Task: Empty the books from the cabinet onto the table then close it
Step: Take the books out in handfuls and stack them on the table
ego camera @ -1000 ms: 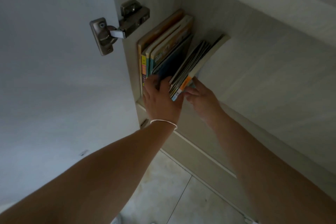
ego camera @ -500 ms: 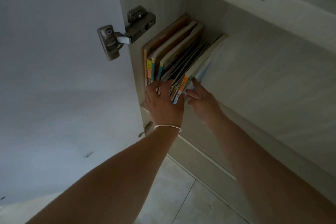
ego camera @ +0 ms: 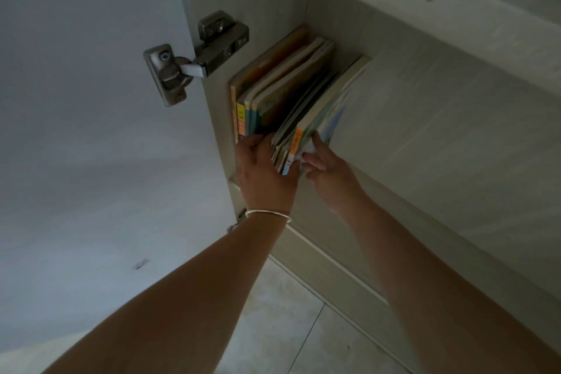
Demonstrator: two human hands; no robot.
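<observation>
Dim cabinet (ego camera: 425, 118) with its door (ego camera: 91, 130) swung open on a metal hinge (ego camera: 194, 58). Books (ego camera: 288, 94) stand in the left corner of the shelf. Left hand (ego camera: 264, 173) is curled around the leaning outer bunch, right hand (ego camera: 328, 173) presses loosely spread fingers on its other side.

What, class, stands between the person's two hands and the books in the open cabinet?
Nothing visible does. The left hand and right hand already touch the leaning books at their lower front edges. The cabinet door is swung wide open to the left, clear of the opening.
</observation>
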